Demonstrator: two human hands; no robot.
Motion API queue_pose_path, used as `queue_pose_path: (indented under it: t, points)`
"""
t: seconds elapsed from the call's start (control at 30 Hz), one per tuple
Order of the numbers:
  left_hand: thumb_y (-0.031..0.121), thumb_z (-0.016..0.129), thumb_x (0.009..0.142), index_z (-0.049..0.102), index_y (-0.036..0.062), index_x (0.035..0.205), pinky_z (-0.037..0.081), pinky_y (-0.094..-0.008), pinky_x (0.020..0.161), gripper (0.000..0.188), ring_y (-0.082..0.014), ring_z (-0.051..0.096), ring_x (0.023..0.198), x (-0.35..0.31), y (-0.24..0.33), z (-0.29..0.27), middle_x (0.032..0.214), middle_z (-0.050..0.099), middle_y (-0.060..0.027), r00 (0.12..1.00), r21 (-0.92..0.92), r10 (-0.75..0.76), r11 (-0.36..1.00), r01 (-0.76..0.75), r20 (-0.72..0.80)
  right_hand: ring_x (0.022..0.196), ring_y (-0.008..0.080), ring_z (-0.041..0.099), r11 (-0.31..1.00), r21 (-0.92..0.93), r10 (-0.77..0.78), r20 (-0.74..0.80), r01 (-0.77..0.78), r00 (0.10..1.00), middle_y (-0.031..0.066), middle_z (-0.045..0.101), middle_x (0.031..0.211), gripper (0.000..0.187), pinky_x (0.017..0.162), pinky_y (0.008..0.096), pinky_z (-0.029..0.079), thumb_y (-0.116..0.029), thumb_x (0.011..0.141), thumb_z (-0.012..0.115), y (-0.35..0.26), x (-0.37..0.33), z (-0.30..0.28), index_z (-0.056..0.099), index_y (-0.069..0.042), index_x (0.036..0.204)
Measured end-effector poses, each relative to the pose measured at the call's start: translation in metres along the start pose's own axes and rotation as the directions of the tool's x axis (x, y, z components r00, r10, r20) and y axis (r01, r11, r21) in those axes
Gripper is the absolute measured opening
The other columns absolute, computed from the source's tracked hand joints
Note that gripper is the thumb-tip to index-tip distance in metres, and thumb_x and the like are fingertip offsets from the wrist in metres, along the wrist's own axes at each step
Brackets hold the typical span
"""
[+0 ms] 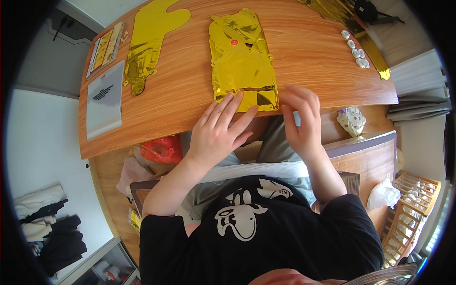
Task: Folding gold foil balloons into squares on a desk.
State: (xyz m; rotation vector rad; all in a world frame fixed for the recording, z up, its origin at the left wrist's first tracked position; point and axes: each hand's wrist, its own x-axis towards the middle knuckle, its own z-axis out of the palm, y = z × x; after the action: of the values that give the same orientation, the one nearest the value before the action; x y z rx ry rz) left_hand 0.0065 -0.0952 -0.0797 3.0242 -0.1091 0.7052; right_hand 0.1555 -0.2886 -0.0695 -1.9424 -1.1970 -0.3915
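A flat, shiny gold foil balloon [242, 57] lies lengthwise on the wooden table in front of me. It has small tabs along its sides, a red round spot in its upper half and a folded strip at its near end. My left hand [214, 133] rests on that near end, fingers spread and fingertips pressing the foil. Just off the balloon's near right corner hovers my right hand [303, 121], its fingers bent and thumb apart, with nothing visible in it.
Another flat gold foil balloon [145, 52] lies to the left, near a clear plastic bag [104, 102] and a printed packet [105, 49]. Several small white rolls [356, 51] sit at the right, by more gold foil [370, 45]. The table's near edge [180, 127] runs under my wrists.
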Motion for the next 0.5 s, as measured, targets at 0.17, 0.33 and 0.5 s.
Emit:
queue_pose_path:
  t: [0.17,0.33,0.5]
  points:
    - [0.046,0.071,0.090,0.056,0.0275,0.147,0.049,-0.0416,0.107,0.062,-0.0277,0.056,0.135,-0.001,0.000,0.000,0.150,0.054,-0.0130,1.000,0.029,0.000,1.000,0.001,-0.010,0.117,0.0300,0.065,0.957,-0.082,-0.266,0.142,0.279,0.954,0.0091,0.071,0.122,0.031,0.101,0.0436,0.047,0.001,0.083,0.069,0.002,-0.008,0.001,0.074,-0.008,0.112]
    - [0.043,0.069,0.093,0.054,0.0282,0.149,0.047,-0.0415,0.110,0.060,-0.0264,0.055,0.135,-0.002,-0.001,-0.004,0.151,0.053,-0.0115,1.000,0.009,-0.001,1.000,0.001,0.019,0.115,0.0256,0.066,0.938,-0.202,-0.268,0.094,0.282,0.959,0.0026,0.075,0.122,0.033,0.105,0.0421,0.043,-0.001,0.082,0.069,0.012,-0.020,0.001,0.077,-0.013,0.112]
    - [0.041,0.069,0.093,0.054,0.0264,0.149,0.046,-0.0418,0.111,0.060,-0.0268,0.055,0.135,0.000,-0.001,-0.009,0.151,0.053,-0.0106,0.999,-0.003,-0.007,1.000,0.007,0.052,0.111,0.0233,0.067,0.945,-0.218,-0.241,0.042,0.244,0.970,-0.0013,0.077,0.117,0.030,0.107,0.0413,0.041,-0.003,0.078,0.075,0.009,-0.019,0.002,0.079,-0.015,0.105]
